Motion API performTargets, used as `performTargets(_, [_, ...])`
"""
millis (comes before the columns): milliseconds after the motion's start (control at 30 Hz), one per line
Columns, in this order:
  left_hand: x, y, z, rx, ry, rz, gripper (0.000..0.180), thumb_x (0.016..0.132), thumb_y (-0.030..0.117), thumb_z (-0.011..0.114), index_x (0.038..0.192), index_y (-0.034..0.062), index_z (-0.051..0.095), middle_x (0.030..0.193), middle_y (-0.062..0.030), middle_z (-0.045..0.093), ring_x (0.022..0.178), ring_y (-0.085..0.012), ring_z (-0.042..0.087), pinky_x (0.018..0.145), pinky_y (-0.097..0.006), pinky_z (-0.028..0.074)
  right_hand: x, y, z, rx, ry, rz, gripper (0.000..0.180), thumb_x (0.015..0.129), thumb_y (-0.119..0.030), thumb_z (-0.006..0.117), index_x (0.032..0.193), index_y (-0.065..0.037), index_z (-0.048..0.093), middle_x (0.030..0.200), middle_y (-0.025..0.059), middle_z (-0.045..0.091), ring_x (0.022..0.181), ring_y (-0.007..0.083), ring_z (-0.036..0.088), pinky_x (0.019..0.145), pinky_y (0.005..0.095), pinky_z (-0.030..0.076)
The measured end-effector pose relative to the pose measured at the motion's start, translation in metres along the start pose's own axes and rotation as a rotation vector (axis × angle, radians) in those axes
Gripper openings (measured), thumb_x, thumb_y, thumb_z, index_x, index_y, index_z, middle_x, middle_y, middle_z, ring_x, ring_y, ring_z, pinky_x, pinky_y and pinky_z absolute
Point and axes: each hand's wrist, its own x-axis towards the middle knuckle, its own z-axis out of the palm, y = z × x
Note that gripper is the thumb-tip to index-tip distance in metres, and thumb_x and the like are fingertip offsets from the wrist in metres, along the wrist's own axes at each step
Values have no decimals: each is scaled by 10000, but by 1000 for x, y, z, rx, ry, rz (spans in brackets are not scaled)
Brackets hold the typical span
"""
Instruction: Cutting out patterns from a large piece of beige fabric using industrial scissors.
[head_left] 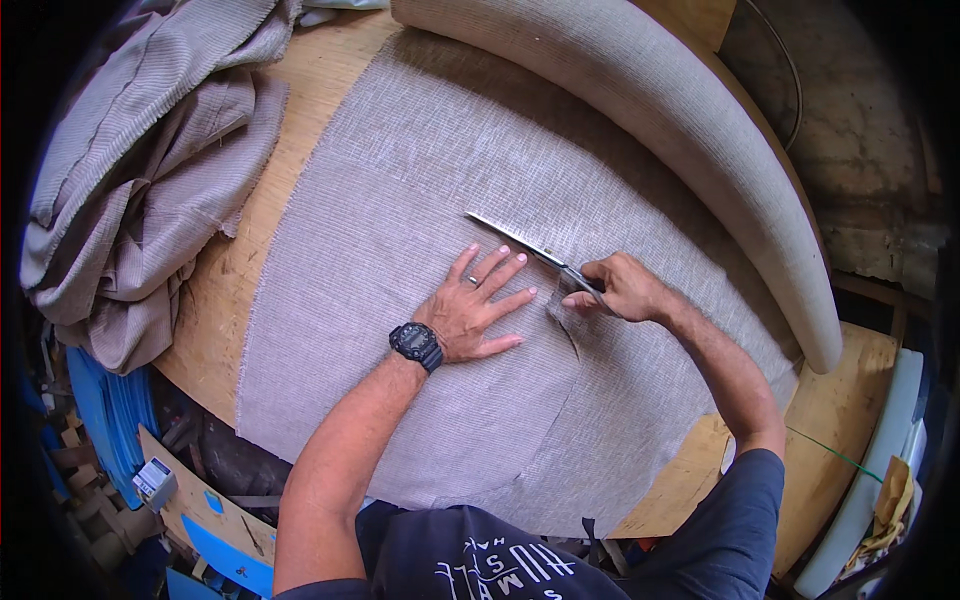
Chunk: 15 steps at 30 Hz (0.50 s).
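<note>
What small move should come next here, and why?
Probably close the scissors and push them further along the cut: the right hand holds them open at the slit's end, while the left hand lies flat on the fabric beside it.

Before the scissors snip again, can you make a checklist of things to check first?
1. Left hand pressed flat on the grey fabric to keep it from sliding: ok.
2. Left fingertips out of the blades' way: not ok, they lie very close beside the blades.
3. Right hand holding the scissors firmly: ok, it is closed around the handles.
4. Fabric lying smooth ahead of the blades: ok, no wrinkles show there.
5. A marked line to follow: cannot tell, none is clear on the cloth.
6. Padded curved cushion away from the blade tips: ok, a gap shows.
</note>
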Motion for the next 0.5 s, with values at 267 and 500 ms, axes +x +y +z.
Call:
performTargets(267, [-4,-2,3,6,13,0,666,889,665,610,1424,271,561,1584,-114,352,1492,-304,288,1246,-570,178,7,-27,-11,-96,4,-10,774,753,-839,632,755,-67,689,578,47,567,544,170,537,511,398,410])
performTargets(500, [-2,-2,1,-15,32,21,667,894,674,600,1412,256,565,1584,-118,351,1489,-307,291,1243,-576,187,18,-24,-13,-15,11,-33,789,749,-837,648,759,-48,686,572,26,559,540,141,541,500,363,403])
